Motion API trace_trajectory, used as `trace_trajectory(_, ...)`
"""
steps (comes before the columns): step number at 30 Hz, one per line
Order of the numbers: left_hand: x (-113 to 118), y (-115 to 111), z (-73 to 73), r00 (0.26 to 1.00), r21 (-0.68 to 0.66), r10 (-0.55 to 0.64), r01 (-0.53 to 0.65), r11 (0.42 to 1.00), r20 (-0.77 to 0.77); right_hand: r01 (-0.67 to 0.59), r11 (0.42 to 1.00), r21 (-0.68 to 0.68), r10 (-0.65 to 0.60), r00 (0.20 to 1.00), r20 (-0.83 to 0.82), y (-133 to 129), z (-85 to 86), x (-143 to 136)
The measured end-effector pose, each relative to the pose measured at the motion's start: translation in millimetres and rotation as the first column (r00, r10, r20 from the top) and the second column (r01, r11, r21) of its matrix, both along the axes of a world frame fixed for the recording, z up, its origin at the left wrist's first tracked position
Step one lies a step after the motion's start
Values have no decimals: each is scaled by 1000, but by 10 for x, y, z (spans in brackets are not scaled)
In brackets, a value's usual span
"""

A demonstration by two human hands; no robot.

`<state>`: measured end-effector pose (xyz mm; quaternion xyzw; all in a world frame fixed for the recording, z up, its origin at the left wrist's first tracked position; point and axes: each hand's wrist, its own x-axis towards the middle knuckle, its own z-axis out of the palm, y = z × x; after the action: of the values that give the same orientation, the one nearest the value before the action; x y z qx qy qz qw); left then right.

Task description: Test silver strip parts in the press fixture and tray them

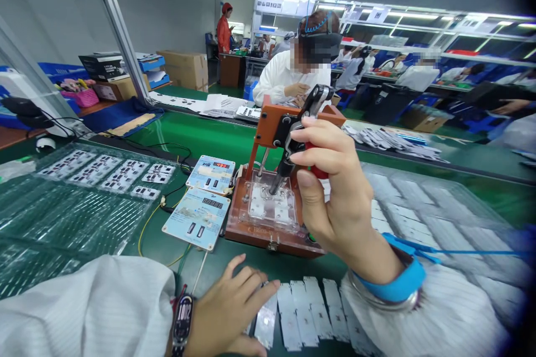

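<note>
Fixture (255, 234) stands mid-bench (270, 265), its clamp (285, 166) angled down onto a white part (257, 194) under clear plastic. My right hand (337, 184) wraps the clamp's red handle (320, 172); my left hand (230, 304) lies loosely spread beside white plates (290, 315) along the near edge, contact unclear. Pressing on a crooked part could crack it; my right sleeve (435, 318) could drag plates off that edge.

Green tabletop (288, 266) gives passage between the left fingers (263, 294) and the press (262, 228), which blocks straight ahead.
</note>
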<state>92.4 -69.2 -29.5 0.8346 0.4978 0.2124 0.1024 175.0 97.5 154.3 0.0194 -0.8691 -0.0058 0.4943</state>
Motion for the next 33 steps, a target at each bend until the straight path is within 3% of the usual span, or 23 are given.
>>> trace_trajectory(33, 19, 28, 45, 1000, -78, -25, 24, 997, -11, -6, 999, -42, 7, 1000, 28, -8, 3, 20)
